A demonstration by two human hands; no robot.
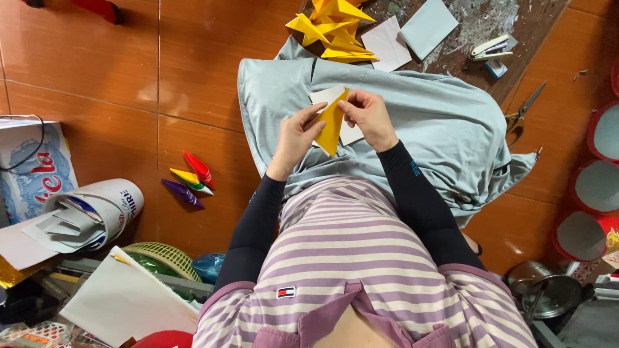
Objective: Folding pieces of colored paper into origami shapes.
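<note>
A yellow sheet of paper [331, 125], folded into a narrow triangle with a white back, is pinched between both my hands above a grey cloth [445, 122] spread over my lap. My left hand [298, 134] grips its left edge. My right hand [369, 116] grips its upper right edge. A pile of folded yellow paper shapes [332, 29] lies just beyond the cloth. Both forearms wear dark sleeves.
White paper squares [412, 32] lie on a stained dark board with a stapler [490, 48]. Scissors [523, 108] rest on the brown tiled floor at right. Coloured folded cones [188, 179] lie at left, near a paper roll [97, 212] and a green basket [164, 256]. Red-rimmed round containers [596, 187] line the right edge.
</note>
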